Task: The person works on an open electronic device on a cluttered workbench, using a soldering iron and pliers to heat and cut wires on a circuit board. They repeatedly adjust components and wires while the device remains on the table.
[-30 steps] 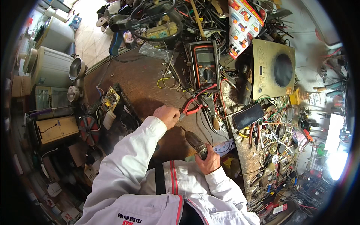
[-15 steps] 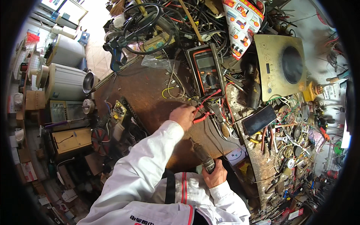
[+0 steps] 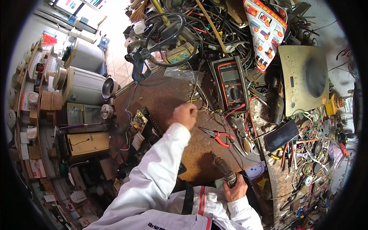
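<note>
My left hand (image 3: 185, 116) is over the rusty brown bench top (image 3: 149, 92), its fingers curled together; whatever they may pinch is hidden. Thin pale and yellow wires (image 3: 201, 100) lie just beyond it. To its right, long-nose pliers (image 3: 219, 137) with red handles rest on the bench, apart from both hands. Close to my body, my right hand (image 3: 235, 188) wraps around the rear end of a worn cylindrical tool (image 3: 224, 168). Its narrow tip points up and left over the bench's near edge. I cannot make out the tool's exact kind.
A multimeter (image 3: 231, 86) with red leads stands beyond the pliers. Right of it are a phone (image 3: 281, 135), an induction cooker (image 3: 303, 80) and scattered hand tools. Tangled cables (image 3: 180, 34) pile up at the back. A circuit board (image 3: 138, 119) sits left.
My left hand has come away from the pliers, moving left, and their jaws now show. My right hand still holds the cylindrical tool. The whole view has shifted.
</note>
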Tool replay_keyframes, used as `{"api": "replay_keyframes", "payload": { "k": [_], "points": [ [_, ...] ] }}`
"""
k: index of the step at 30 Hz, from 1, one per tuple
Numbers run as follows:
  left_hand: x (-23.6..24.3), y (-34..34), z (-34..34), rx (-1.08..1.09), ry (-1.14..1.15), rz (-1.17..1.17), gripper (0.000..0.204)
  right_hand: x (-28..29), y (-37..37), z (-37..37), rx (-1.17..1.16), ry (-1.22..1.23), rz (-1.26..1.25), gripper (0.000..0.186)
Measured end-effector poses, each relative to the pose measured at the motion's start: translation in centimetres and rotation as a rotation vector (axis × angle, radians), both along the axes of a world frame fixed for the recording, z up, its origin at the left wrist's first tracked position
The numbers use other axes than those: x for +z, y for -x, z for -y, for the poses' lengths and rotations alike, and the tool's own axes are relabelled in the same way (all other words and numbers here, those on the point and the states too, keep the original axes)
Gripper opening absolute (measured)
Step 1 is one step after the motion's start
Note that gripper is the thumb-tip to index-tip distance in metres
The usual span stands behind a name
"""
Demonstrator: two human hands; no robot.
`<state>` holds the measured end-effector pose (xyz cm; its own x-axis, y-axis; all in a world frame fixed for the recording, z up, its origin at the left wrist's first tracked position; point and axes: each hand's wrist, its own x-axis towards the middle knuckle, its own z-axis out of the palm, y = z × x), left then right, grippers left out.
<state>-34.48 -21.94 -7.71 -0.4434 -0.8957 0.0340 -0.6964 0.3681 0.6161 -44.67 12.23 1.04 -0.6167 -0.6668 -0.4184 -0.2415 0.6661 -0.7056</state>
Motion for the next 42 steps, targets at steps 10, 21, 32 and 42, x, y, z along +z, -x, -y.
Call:
{"api": "replay_keyframes", "payload": {
  "k": [10, 21, 32, 42],
  "points": [
    [0.2, 0.1, 5.6, -0.023, 0.101, 0.138, 0.018, -0.4, 0.1, 0.0, -0.009, 0.002, 0.018, 0.041],
    [0.7, -0.8, 6.7, -0.022, 0.049, 0.159, 0.014, 0.3, 0.7, 0.9, 0.111, 0.047, -0.035, 0.049],
    [10.6, -14.9, -7.4, 0.325, -1.211, -1.433, 0.015, 3.7, 0.4, 3.2, 0.239, 0.041, -0.1, 0.035],
    [12.4, -22.7, -15.4, 0.462, -1.306, -1.967, 0.023, 11.0, -6.2, 6.4, 0.124, 0.143, 0.698, 0.037]
  ]
}}
